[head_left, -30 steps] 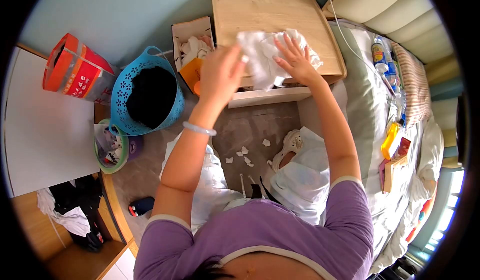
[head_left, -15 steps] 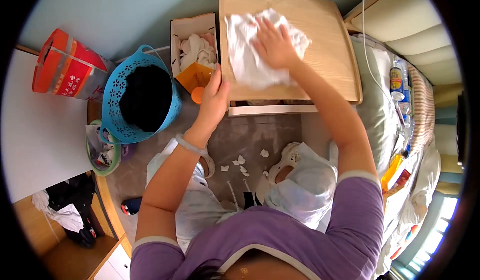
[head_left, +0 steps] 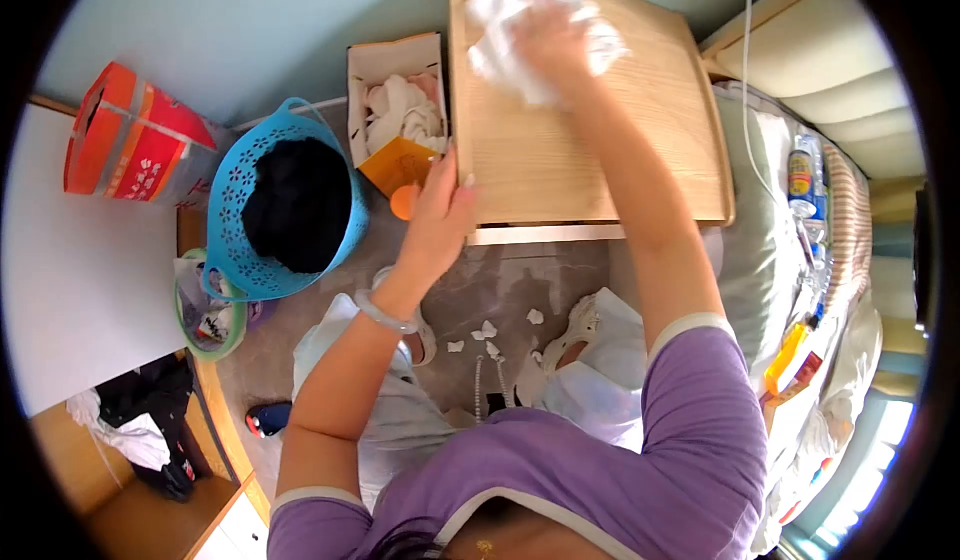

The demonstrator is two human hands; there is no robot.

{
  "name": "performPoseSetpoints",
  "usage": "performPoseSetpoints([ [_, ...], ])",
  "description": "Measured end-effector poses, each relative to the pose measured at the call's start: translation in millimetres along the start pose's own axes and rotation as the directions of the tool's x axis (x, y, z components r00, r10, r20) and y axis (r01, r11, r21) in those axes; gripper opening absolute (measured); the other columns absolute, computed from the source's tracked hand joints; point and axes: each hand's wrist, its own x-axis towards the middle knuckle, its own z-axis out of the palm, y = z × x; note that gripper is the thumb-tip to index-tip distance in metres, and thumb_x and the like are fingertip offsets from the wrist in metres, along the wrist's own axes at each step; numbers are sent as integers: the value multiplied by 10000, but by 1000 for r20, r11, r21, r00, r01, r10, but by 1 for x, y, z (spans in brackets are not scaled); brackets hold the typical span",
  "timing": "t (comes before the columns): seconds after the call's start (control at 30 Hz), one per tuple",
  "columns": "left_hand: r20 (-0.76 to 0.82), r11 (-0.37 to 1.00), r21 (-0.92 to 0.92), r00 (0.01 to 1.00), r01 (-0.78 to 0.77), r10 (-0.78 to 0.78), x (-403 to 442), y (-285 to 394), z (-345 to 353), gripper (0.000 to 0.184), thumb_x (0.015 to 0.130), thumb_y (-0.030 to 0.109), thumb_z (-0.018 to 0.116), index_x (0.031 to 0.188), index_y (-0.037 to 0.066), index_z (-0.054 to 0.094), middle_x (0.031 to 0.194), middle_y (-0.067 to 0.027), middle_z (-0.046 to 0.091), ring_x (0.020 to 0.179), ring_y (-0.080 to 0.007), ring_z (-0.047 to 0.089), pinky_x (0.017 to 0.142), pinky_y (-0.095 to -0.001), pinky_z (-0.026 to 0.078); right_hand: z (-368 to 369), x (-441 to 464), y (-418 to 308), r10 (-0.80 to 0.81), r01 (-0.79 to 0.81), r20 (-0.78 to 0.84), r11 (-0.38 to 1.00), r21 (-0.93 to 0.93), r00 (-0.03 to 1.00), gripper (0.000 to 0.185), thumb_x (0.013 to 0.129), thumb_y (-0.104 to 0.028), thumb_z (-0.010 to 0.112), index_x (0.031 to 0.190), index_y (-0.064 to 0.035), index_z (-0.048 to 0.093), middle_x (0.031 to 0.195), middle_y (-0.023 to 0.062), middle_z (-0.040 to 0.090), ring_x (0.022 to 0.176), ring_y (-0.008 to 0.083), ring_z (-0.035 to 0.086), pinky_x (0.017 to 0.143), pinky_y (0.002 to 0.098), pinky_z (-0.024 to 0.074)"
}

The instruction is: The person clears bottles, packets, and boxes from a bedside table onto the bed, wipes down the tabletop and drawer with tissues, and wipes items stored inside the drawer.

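A crumpled white cloth (head_left: 500, 35) lies near the far left part of the pale wooden cabinet top (head_left: 640, 130). My right hand (head_left: 555, 45) presses down on the cloth; motion smears hand and cloth, so single fingers are hard to make out. At the cabinet's near left corner, my left hand (head_left: 442, 210) grips the edge, thumb toward the front and fingers along the side. Under the top, the drawer front (head_left: 545, 234) shows as a narrow strip.
Left of the cabinet stand a box of light cloths (head_left: 400, 110), a blue basket (head_left: 225, 185) with dark fabric and a red carton (head_left: 140, 145). White scraps (head_left: 488, 330) dot the floor between my feet. A bed with bottles (head_left: 800, 180) lies to the right.
My right hand has pushed the cloth away from me toward the back of the top. The drawer below looks farther in. My left hand stays at the edge.
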Motion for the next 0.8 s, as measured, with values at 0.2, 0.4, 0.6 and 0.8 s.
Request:
performPoseSetpoints([
  [0.2,-27,998,59,999,35,-34,-2,4,2,473,923,251,342,1327,17,265,1315,-177,355,1250,-308,291,1012,-493,121,-62,-141,7,-393,396,-105,800,450,913,427,879,-345,409,1186,-52,449,1382,115,282,1273,290,262,1030,471,200],
  [0.4,-26,992,113,998,63,-60,-1,8,2,490,921,257,337,1333,7,248,1337,-190,324,1280,-313,238,1026,-482,89,-4,-31,37,-151,158,-47,919,361,987,496,903,-392,304,1290,-87,360,1392,94,275,1286,237,245,1039,443,187],
  [0.6,-16,982,181,999,46,-44,-3,10,-1,504,912,260,347,1333,3,244,1344,-189,316,1292,-311,215,1027,-495,73,10,29,31,140,-110,-56,922,372,989,502,890,-372,267,1272,-67,381,1408,86,240,1303,243,197,1047,430,162],
  [0.8,-25,994,74,997,75,-74,-2,6,3,487,907,242,353,1317,-3,255,1325,-190,336,1273,-310,253,1020,-505,100,-30,-80,20,-213,247,-127,876,413,969,352,890,-281,373,1068,-13,516,1368,133,307,1273,282,268,1035,453,211],
])
